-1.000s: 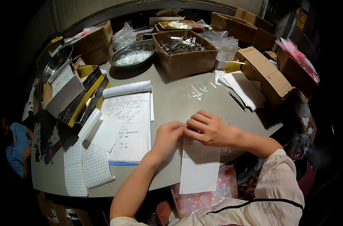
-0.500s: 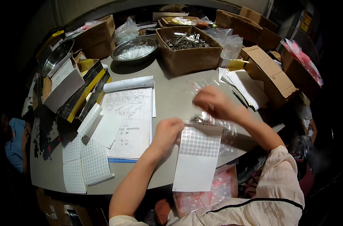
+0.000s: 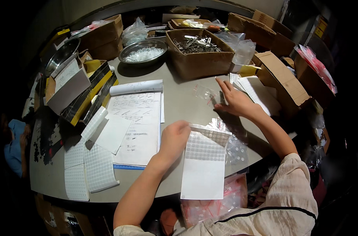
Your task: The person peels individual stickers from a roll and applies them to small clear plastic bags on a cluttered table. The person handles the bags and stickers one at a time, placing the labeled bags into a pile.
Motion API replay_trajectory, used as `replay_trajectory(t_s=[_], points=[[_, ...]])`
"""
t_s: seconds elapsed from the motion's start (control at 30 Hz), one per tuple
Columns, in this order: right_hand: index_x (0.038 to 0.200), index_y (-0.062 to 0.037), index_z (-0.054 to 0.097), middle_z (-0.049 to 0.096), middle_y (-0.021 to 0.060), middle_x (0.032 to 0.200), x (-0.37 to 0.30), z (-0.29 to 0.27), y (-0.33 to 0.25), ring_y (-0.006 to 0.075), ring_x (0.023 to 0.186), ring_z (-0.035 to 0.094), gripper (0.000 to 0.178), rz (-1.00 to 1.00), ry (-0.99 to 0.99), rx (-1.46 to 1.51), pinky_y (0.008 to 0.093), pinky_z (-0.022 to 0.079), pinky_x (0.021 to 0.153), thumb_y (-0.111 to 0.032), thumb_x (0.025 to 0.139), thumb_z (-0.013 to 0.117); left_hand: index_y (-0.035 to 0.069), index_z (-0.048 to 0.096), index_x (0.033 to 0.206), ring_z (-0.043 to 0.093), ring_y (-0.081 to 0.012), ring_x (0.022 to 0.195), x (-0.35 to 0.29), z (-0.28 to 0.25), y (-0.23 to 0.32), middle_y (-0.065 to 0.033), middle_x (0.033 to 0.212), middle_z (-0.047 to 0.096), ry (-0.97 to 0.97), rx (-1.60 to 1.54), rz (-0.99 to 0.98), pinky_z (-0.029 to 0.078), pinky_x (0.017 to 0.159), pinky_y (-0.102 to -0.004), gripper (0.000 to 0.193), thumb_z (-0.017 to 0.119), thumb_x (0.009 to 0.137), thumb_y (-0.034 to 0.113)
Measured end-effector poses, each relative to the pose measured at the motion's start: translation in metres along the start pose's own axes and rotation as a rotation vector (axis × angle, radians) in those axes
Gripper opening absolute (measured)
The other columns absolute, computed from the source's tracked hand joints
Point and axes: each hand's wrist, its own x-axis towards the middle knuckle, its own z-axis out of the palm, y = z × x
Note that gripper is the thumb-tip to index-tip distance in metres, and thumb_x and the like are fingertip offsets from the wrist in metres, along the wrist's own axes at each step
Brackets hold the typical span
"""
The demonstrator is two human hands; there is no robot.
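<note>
My left hand (image 3: 175,137) pinches the top left corner of a white sheet of round grey stickers (image 3: 204,151), which hangs over the table's near edge. The sheet's top edge is bent up, and its lower half is blank. Beyond it my right hand (image 3: 237,99) is open, fingers apart, above the table. Just left of those fingers lies a small clear plastic bag (image 3: 204,93) with red marks. Beside the sheet, more clear bags bearing round stickers (image 3: 237,151) lie under my right forearm. Small shiny packets (image 3: 217,123) show behind the sheet's top edge.
A handwritten pad (image 3: 137,129) lies left of my left arm, with more sticker sheets (image 3: 100,167) beside it. Across the table stand a metal bowl of clear pieces (image 3: 130,63) and a cardboard box of metal parts (image 3: 200,65). Another person (image 3: 15,143) is at far left.
My right hand has moved right and slightly away from me, and its fingers have spread. The sheet's top edge now bends up more. My left hand keeps its hold.
</note>
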Motion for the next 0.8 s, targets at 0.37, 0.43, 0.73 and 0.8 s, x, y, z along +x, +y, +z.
replay_trajectory(t_s=[0.37,0.43,0.73,0.8], points=[[0.132,-0.0046,0.054,0.070,0.0114,0.097,-0.029,-0.027,0.019,0.0177,0.073,0.067,0.048,-0.317,-0.166,0.450,0.0322,0.053,0.070,-0.006,0.088,0.072,-0.003,0.072,0.102,0.063,-0.0150,0.073,0.005,-0.001,-0.005,-0.0103,0.077,0.070,-0.035,-0.085,0.018,0.050,0.069,-0.0322,0.022,0.060,0.093,0.013],[0.128,-0.0043,0.056,0.068,0.0069,0.084,-0.032,-0.023,0.016,0.0161,0.070,0.061,0.044,-0.376,-0.285,0.513,0.0311,0.051,0.069,-0.003,0.086,0.068,-0.004,0.071,0.102,0.062,-0.0144,0.072,0.003,-0.001,-0.004,-0.0099,0.076,0.069,-0.068,-0.056,0.034,0.050,0.068,-0.0321,0.022,0.060,0.093,0.013],[0.124,-0.0057,0.055,0.071,0.0142,0.098,-0.050,0.011,-0.011,0.0361,0.092,0.070,0.042,-0.449,0.025,-0.088,0.0455,0.054,0.078,-0.017,0.086,0.068,-0.002,0.072,0.100,0.064,-0.0142,0.079,-0.007,-0.005,0.019,-0.0074,0.083,0.071,-0.192,0.109,0.035,0.051,0.077,-0.0306,0.023,0.064,0.093,0.018],[0.132,-0.0061,0.051,0.071,0.0149,0.099,-0.056,0.010,-0.013,0.0365,0.092,0.070,0.046,-0.349,0.022,-0.135,0.0460,0.055,0.077,-0.014,0.089,0.064,-0.003,0.072,0.101,0.064,-0.0149,0.080,-0.007,-0.005,0.021,-0.0083,0.083,0.071,-0.169,0.135,0.063,0.051,0.078,-0.0310,0.024,0.064,0.093,0.018]])
